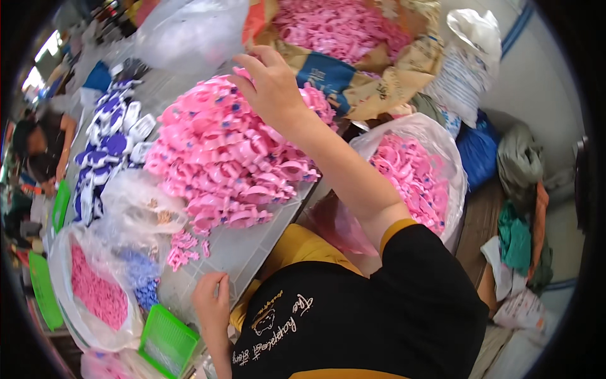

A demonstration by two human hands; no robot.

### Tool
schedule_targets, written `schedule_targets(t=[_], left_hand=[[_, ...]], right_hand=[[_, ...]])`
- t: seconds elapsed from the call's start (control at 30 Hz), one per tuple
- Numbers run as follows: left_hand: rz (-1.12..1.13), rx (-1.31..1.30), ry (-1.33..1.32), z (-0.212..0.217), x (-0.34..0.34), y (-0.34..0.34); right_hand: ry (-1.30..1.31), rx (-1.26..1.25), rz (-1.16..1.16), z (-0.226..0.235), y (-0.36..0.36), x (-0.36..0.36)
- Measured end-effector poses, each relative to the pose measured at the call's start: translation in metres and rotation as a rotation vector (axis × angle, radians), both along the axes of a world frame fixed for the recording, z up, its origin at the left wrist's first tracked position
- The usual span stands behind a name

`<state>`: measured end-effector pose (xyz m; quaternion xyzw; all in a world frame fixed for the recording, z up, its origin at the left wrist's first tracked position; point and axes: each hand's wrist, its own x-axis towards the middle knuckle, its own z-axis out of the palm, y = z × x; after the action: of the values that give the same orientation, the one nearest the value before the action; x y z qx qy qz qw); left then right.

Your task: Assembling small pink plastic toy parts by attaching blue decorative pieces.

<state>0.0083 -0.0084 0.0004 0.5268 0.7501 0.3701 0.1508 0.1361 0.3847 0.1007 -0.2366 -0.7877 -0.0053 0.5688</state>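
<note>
My right hand [273,88] reaches over the far side of a big heap of pink ring-shaped plastic pieces [221,151] dotted with dark blue. A pink plastic piece [242,73] shows between its thumb and bent fingers, which close on it. My left hand [211,297] is at the near edge of the grey table [237,243], fingers curled in. What it holds, if anything, is hidden. Just beyond it lie several small pink parts [183,249], beside a clear bag [142,202] with small tan bits.
White-and-purple pieces [113,142] line the table's left. An open bag of pink bits [98,287], small blue parts [146,294] and a green basket [167,341] sit near left. A lined container of pink pieces [410,180] and a paper sack [404,79] stand right. Another person [47,148] is far left.
</note>
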Motion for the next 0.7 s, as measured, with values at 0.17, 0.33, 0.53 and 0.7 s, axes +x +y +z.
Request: schedule_targets(t=[0.17,0.33,0.53,0.7], left_hand=[[-0.021,-0.037,-0.010,-0.003,0.005,0.006],[-0.029,-0.053,-0.038,-0.004,0.009,0.008],[-0.062,-0.076,-0.033,-0.002,0.015,0.016],[-0.054,-0.108,0.003,0.000,0.021,0.005]], right_hand=[[-0.130,-0.028,-0.186,0.006,0.062,0.054],[-0.495,-0.553,-0.568,-0.027,0.179,0.135],[-0.834,-0.666,-0.652,-0.085,0.290,0.223],[-1.453,-0.373,-0.746,-0.104,0.327,0.202]])
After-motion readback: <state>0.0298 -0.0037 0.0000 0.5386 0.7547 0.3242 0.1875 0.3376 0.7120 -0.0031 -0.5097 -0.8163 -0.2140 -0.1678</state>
